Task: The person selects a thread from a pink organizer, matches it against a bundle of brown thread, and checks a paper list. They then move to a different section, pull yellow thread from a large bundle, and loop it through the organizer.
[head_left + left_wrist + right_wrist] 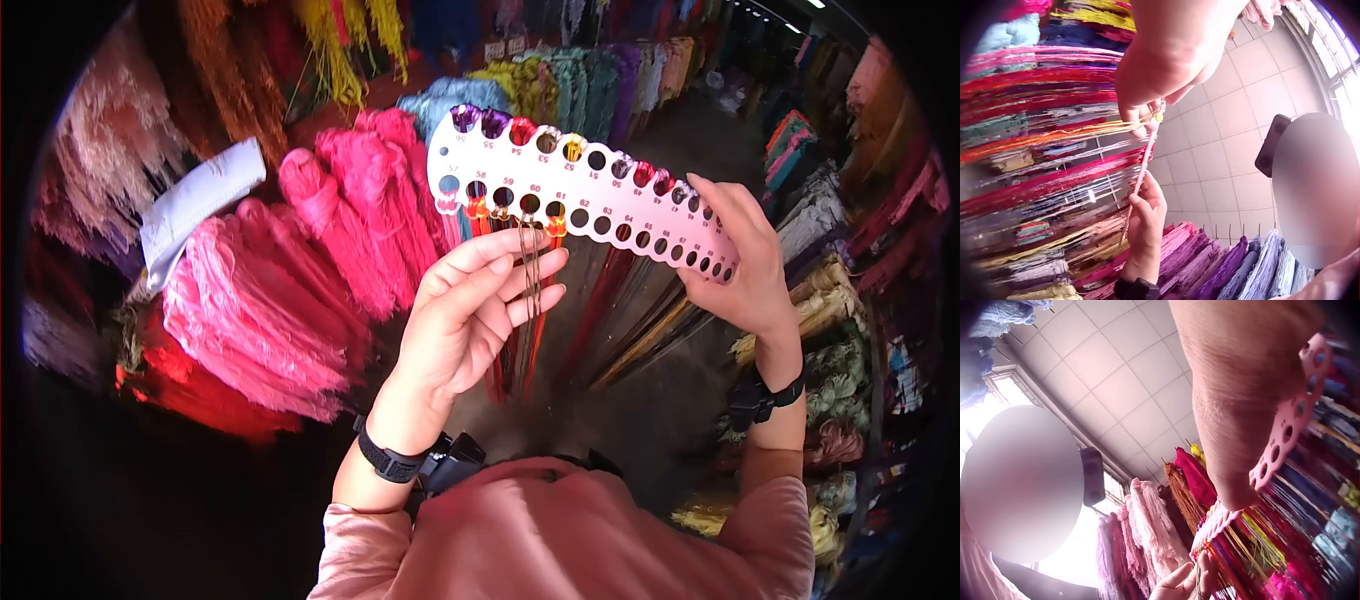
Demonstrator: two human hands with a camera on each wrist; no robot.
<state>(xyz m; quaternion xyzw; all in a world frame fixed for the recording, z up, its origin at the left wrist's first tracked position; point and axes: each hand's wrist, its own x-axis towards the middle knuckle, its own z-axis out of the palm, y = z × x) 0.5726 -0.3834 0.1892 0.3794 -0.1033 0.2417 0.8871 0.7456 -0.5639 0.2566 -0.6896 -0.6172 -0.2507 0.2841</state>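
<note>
A pale pink thread organizer card (590, 205) with numbered holes along both long edges is held up at a slant in the head view. My right hand (745, 265) grips its right end, thumb below and fingers over the upper edge. Colored threads are looped through many holes and hang beneath, such as the orange thread (556, 222) at 61. Just under hole 60, my left hand (455, 320) pinches a thin brown thread (532, 270) whose strands run down over the fingers. In the left wrist view the card (1141, 178) appears edge-on between both hands.
Bright pink skeins (265, 300) hang close on the left, beside a white wrapped bundle (200, 205). More skeins (590, 85) line the back, and others (815, 300) hang along the right. Purple skeins (1229, 265) hang from hooks in the left wrist view.
</note>
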